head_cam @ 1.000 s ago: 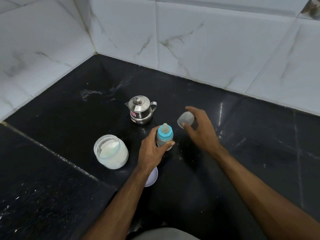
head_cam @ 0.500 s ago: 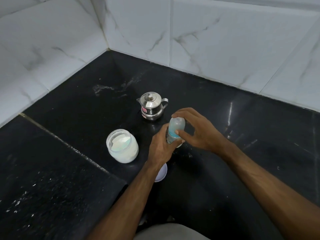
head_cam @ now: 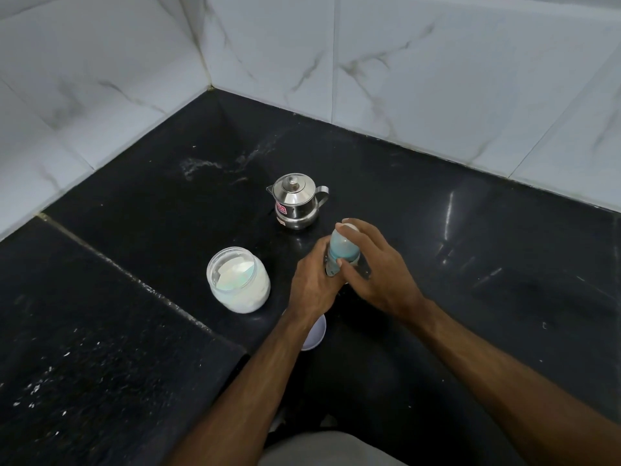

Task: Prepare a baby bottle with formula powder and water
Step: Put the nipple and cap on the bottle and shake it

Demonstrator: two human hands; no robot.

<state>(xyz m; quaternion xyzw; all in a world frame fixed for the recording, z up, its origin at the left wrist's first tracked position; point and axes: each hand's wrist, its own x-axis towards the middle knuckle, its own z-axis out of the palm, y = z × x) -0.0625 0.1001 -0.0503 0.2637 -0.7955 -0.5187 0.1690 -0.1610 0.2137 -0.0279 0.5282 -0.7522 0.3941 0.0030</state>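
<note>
counter [head_cam: 437, 264]: black stone, open room on my right; seam step on my left.
formula jar [head_cam: 239, 280]: lid off, just left of my hands, handy for scooping.
steel kettle [head_cam: 297, 205]: lidded, just behind the bottle, spout left.
baby bottle [head_cam: 340, 255]: upright on the counter, between my hands.
left hand [head_cam: 311, 284]: grips the bottle body, steadying it.
right hand [head_cam: 373, 264]: fingers curled on clear cap [head_cam: 346, 237], seating it, I judge.
white lid [head_cam: 316, 332]: under my left wrist.

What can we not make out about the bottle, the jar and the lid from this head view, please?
- Baby bottle: body and contents hidden by the left hand and right hand wrapped round it.
- Bottle cap: whether fully seated, covered by right fingers.
- White lid: mostly hidden under the left wrist.
- Powder jar: fill level unclear through the torn seal.
- Steel kettle: sticker too small to read.
</note>
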